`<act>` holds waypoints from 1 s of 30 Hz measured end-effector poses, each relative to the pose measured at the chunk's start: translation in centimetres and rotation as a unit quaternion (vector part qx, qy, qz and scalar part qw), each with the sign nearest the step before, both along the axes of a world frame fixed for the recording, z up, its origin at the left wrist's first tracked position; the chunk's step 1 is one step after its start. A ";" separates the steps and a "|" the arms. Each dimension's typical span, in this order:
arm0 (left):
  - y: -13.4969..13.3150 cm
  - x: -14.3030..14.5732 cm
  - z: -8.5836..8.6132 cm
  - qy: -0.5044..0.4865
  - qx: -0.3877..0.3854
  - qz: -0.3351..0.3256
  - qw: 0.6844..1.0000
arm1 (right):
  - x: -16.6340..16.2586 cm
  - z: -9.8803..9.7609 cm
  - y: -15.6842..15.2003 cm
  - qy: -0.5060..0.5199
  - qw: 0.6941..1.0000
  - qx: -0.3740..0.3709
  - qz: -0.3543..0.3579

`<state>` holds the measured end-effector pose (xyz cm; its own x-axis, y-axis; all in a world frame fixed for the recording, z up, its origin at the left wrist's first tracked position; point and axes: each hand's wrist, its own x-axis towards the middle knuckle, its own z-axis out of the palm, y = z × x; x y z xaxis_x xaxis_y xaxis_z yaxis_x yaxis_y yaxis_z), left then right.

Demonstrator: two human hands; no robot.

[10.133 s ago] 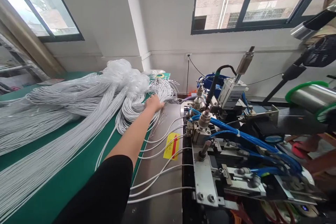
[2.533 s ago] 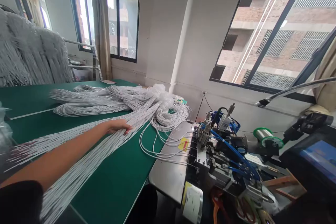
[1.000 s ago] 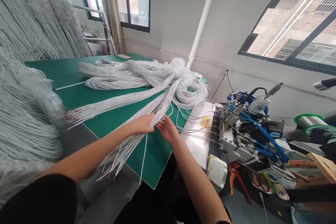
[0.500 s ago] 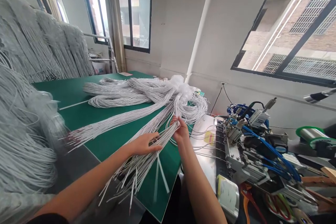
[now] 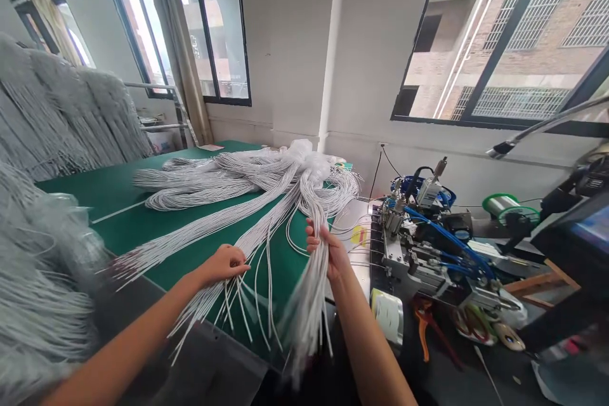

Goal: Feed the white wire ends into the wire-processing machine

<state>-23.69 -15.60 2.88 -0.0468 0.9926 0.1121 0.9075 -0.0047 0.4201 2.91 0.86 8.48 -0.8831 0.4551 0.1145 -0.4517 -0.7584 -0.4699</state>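
A thick bunch of thin, whitish cables (image 5: 320, 269) is squeezed together in the right hand (image 5: 333, 252), its blurred lower ends dangling at the table's (image 5: 174, 271) near right corner. A second bunch (image 5: 266, 223), equally pale, slants across the tabletop to the near edge, its tips splayed below the left hand (image 5: 227, 264).

The right hand (image 5: 337, 257) grips a bundle of white cables (image 5: 314, 282), its lower ends hanging and blurred. The left hand (image 5: 226, 265), fingers curled, is at a second bundle (image 5: 261, 228) on the green table (image 5: 95, 189); whether it holds any strands is unclear. A third bundle (image 5: 204, 222) lies farther left. To the right stand a machine with blue tubes (image 5: 413, 235) and a green-rimmed spool (image 5: 507, 205); windows (image 5: 223, 25) line the wall (image 5: 290, 76) behind.
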 end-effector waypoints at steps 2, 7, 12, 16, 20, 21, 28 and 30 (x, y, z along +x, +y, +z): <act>-0.2 0.2 0.4 0.024 0.009 0.016 1.000 | 1.9 -0.2 -0.6 -0.027 0.999 0.034 -0.006; 0.7 4.3 -0.3 0.087 0.029 0.040 0.995 | 4.7 -3.7 -4.7 -0.147 0.986 0.070 -0.029; 2.2 9.6 -2.6 0.131 -0.031 0.027 0.990 | 5.4 -6.4 -7.5 -0.196 0.975 0.073 -0.081; 2.2 10.5 -3.1 0.166 -0.076 0.047 0.982 | 6.9 -7.1 -7.8 -0.220 0.963 0.092 -0.125; 0.0 8.5 -2.5 0.199 -0.103 0.082 0.971 | 8.8 -7.7 -8.2 -0.232 0.955 0.105 -0.149; -0.9 7.7 -2.3 0.207 -0.106 0.093 0.968 | 9.2 -7.9 -8.4 -0.234 0.954 0.108 -0.154; -4.3 2.3 -0.2 0.268 -0.156 0.182 0.933 | 10.9 -8.5 -9.5 -0.261 0.941 0.152 -0.151; -3.1 2.6 0.4 0.266 -0.154 0.210 0.928 | 11.3 -8.7 -9.6 -0.281 0.935 0.171 -0.132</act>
